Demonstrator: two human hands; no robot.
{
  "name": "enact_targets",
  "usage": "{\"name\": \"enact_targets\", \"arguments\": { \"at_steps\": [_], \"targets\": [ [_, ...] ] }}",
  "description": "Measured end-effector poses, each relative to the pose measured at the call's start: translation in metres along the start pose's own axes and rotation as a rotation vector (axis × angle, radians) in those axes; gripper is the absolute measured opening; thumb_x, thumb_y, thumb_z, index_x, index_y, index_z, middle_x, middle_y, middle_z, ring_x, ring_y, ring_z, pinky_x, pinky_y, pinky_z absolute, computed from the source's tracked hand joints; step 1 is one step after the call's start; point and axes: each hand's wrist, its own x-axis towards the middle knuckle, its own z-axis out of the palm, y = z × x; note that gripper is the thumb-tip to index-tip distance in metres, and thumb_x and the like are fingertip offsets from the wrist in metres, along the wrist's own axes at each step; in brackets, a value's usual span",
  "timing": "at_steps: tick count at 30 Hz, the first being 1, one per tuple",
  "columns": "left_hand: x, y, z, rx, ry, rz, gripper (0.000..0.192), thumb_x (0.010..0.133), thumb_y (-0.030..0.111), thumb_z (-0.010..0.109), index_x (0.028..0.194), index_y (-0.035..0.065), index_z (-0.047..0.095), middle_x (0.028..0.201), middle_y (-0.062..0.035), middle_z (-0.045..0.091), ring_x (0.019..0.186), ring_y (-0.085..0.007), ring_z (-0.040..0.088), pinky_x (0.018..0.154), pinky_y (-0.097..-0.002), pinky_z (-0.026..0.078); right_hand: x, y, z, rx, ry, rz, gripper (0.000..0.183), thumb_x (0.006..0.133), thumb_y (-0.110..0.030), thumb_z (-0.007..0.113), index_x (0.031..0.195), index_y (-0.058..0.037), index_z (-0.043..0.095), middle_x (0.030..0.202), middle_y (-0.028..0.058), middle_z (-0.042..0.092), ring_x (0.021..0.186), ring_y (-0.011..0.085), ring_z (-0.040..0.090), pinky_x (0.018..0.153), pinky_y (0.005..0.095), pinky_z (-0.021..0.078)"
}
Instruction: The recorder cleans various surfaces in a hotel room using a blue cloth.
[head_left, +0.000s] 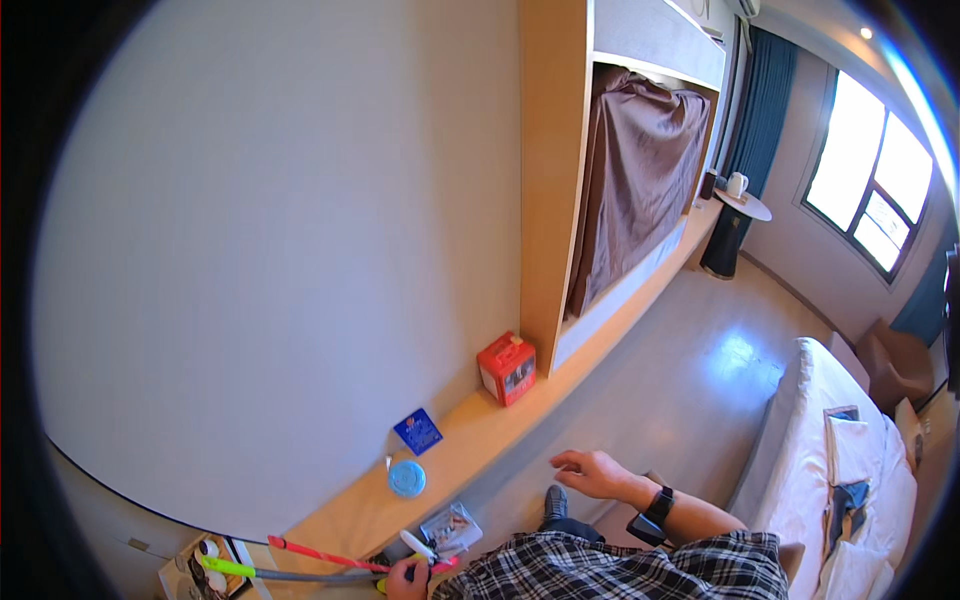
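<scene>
At the bottom of the view my left hand (409, 579) is closed around several slim items. Among them are a red rod (322, 556) and a grey rod with a lime-green end (300, 576), both reaching left over the shelf's near end. A white, rounded piece (414, 543) sticks up by the fingers; its kind is unclear. My right hand (592, 474), with a dark watch (660, 506) on the wrist, hangs in the air beyond the shelf edge, fingers slightly bent and holding nothing. On the wooden shelf (469, 442) lie a round blue case (407, 478) and a blue printed card (418, 431).
A red box (508, 369) stands against the wooden cabinet side. Below the shelf edge is a clear plastic container (452, 527). A tray of cups (217, 574) sits bottom left. White bedding (817, 427) is to the right; a round side table (750, 206) bears a white kettle (738, 184).
</scene>
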Motion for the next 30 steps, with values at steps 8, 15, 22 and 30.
{"name": "enact_targets", "arguments": {
  "at_steps": [8,15,22,30],
  "targets": [
    [0.181,0.299,0.034,-0.671,-0.092,0.538,0.061,0.102,0.007,0.066,0.160,0.0032,0.048,0.144,-0.0182,0.065,0.126,-0.0270,0.069,0.111,-0.0389,0.054,0.117,-0.129,-0.081,0.343,-0.347,-0.357,0.065,0.110,-0.032,0.073,0.162,-0.0014,0.047,0.153,0.0196,0.063,0.122,0.0245,0.074,0.103,0.0393,0.0612],
    [0.255,0.506,0.019,-0.370,0.222,0.946,0.075,0.097,-0.006,0.073,0.164,0.0031,0.042,0.157,-0.0215,0.057,0.132,-0.0292,0.068,0.112,-0.0414,0.057,0.191,-0.148,-0.168,0.625,-0.093,-0.536,0.068,0.109,-0.019,0.076,0.164,-0.0042,0.039,0.149,0.0132,0.059,0.125,0.0179,0.067,0.102,0.0347,0.0603],
    [0.304,0.634,-0.014,-0.032,0.323,1.346,0.059,0.087,0.006,0.089,0.140,0.0047,0.063,0.149,-0.0219,0.063,0.128,-0.0386,0.069,0.107,-0.0453,0.060,0.204,-0.193,-0.256,0.939,0.055,-0.671,0.056,0.110,-0.011,0.072,0.157,-0.0022,0.043,0.145,0.0091,0.058,0.129,0.0167,0.065,0.106,0.0340,0.0587],
    [0.311,0.720,-0.037,0.114,0.560,1.638,0.061,0.088,0.016,0.092,0.142,0.0044,0.066,0.152,-0.0223,0.064,0.133,-0.0420,0.066,0.111,-0.0481,0.055,0.237,-0.220,-0.414,0.462,0.936,-0.980,0.042,0.103,-0.008,0.077,0.142,-0.0001,0.064,0.134,0.0085,0.069,0.116,0.0160,0.068,0.104,0.0320,0.0559]
  ]
}}
